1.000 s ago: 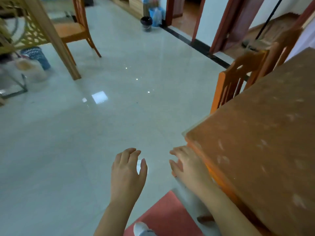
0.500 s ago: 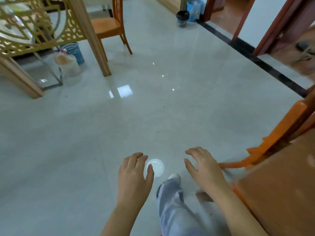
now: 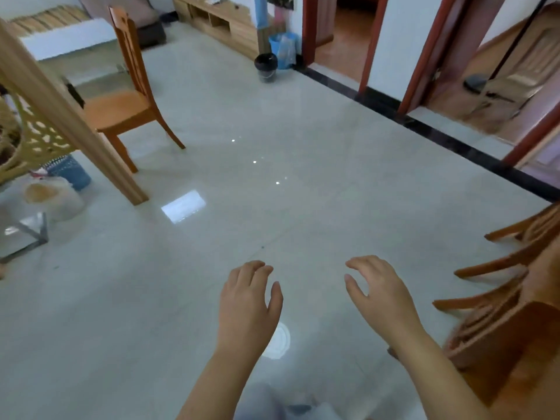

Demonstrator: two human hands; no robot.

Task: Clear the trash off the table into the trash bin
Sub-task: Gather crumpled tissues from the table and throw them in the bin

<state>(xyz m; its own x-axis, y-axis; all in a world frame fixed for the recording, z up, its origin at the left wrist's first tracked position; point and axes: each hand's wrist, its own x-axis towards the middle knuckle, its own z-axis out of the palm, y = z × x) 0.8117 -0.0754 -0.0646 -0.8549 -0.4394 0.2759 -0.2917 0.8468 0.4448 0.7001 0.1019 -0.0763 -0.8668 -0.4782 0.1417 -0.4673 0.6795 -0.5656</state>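
My left hand (image 3: 247, 307) and my right hand (image 3: 380, 294) hang in front of me over the pale tiled floor, fingers loosely curled, holding nothing. A small black bin (image 3: 266, 66) with a liner stands far ahead by the wall, next to a blue bin (image 3: 283, 50). Another blue mesh bin (image 3: 71, 174) sits at the left behind a wooden post. No trash shows in either hand. The table is out of view except for wooden chairs (image 3: 509, 301) at the right edge.
A wooden chair (image 3: 127, 98) stands at the left beside a slanted wooden post (image 3: 75, 128). A plastic bag (image 3: 51, 197) lies near the left bin. Doorways open at the back right. A low wooden cabinet (image 3: 224, 25) lines the far wall.
The view has turned away from the table and lifted toward the far wall. The table top has left the frame. Both hands stay empty in front of me.
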